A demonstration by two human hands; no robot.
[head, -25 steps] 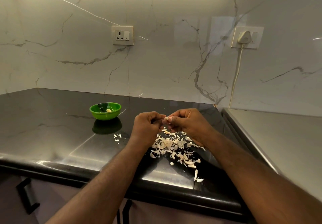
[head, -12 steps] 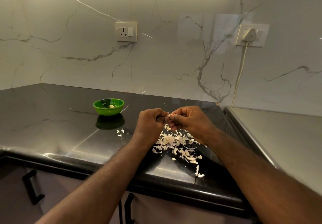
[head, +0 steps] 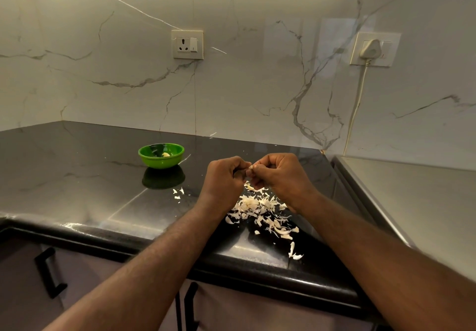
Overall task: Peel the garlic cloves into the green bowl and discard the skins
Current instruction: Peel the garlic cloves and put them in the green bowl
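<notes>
Garlic clove was up in air between both hands, only small pale bit showing. Left hand was curled, fingertips pinching clove. Right hand was curled too, pinching same clove. Hands met above pile of skins on black counter. Few more skin bits lay near green bowl. Bowl stood well left of hands, peeled clove inside. Wall socket was behind; plug further right.

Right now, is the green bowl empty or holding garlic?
Holding a little: a pale clove lies inside the upright bowl. Whether there are more cloves, cannot tell.
</notes>
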